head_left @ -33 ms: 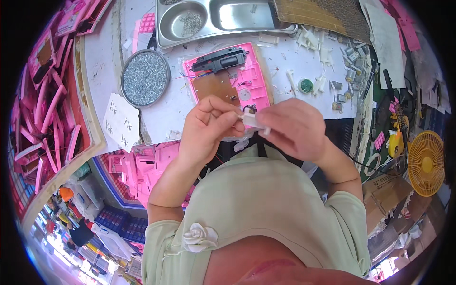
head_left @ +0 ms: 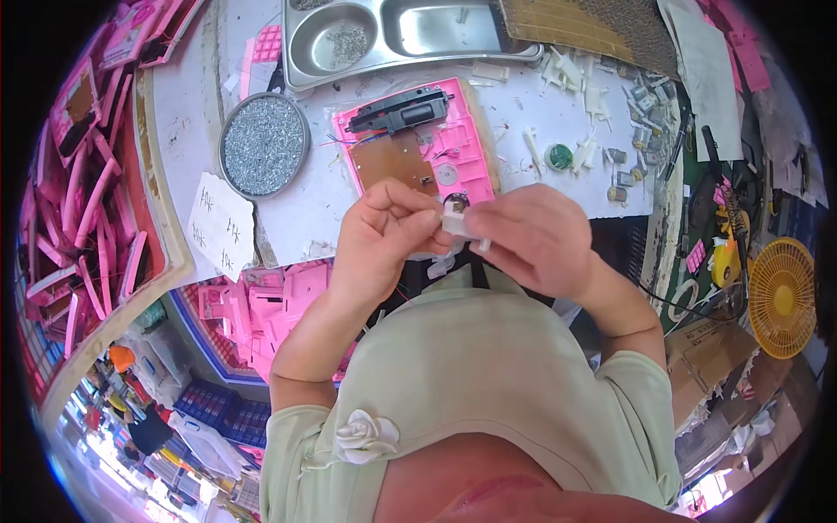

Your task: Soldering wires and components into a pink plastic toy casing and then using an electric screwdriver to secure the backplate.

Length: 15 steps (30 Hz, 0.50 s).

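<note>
My right hand [head_left: 536, 235] is closed on a small white plastic part [head_left: 454, 224], held just above the near edge of the table. My left hand [head_left: 390, 228] is pinched at the left side of that part; anything between its fingertips is too small to make out. Just beyond both hands lies a pink plastic housing [head_left: 472, 139] with its inside facing up. It carries a brown circuit board [head_left: 392, 164], a black unit [head_left: 414, 113] along its far side, thin wires and a small round disc [head_left: 447, 175]. A round metallic piece [head_left: 455, 202] shows right behind the white part.
A round dish of small screws [head_left: 264, 144] stands left of the housing, near a torn marked card [head_left: 222, 225]. A metal compartment tray [head_left: 301, 74] is at the back. Small motors [head_left: 617, 193] and white parts lie right. Pink housings [head_left: 87, 200] fill the left; a yellow fan [head_left: 782, 299] stands far right.
The white part is turned slightly between my fingers, and my right hand has shifted a little to the left. The rest of the scene looks nearly the same.
</note>
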Motion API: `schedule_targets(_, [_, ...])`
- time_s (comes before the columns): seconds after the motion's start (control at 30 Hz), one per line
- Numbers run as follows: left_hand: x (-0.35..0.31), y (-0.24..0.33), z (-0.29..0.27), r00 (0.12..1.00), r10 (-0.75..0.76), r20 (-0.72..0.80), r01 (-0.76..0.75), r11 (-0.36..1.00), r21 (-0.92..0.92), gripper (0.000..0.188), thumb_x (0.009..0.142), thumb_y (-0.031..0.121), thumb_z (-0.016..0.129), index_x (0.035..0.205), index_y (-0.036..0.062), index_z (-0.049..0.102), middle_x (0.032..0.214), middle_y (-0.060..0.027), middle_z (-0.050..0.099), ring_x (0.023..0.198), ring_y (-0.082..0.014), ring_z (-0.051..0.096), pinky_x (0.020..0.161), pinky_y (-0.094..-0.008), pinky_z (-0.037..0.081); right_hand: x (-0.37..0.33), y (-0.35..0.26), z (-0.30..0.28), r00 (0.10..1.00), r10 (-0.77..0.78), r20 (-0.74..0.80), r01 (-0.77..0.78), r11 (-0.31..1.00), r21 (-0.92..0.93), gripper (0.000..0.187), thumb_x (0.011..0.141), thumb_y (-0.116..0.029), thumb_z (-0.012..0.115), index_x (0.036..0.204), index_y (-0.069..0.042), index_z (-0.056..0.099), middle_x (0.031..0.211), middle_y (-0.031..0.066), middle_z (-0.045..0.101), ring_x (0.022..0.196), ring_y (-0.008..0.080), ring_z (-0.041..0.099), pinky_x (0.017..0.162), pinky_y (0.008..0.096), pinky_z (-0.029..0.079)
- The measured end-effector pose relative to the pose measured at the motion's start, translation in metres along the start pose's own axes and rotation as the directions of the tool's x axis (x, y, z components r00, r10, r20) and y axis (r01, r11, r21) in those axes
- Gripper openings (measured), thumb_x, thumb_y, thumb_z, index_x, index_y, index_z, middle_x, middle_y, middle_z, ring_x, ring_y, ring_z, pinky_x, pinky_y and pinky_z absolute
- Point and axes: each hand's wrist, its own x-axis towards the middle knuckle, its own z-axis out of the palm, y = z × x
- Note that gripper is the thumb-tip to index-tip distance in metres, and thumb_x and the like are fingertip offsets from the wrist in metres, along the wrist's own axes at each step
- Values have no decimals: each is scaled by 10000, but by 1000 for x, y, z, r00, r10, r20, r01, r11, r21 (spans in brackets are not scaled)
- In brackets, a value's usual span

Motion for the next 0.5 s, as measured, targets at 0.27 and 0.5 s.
schedule_targets(0.27, [47,33,15,933,317,170,-228,155,961,260,880,154,773,1101,34,708,872,-99,711,753,-239,714,687,-343,568,-34,15,-21,767,640,-48,-401,536,742,325,912,19,711,1222,68,627,1098,149,716,973,249,725,855,366,579])
schedule_targets(0.5, [74,19,22,855,304,421,-373,-204,905,145,876,143,751,991,57,731,839,-104,710,695,-279,696,626,-366,551,-44,27,-38,796,601,-73,-379,588,714,294,933,58,667,1218,97,607,1142,168,691,1045,240,706,921,361,568])
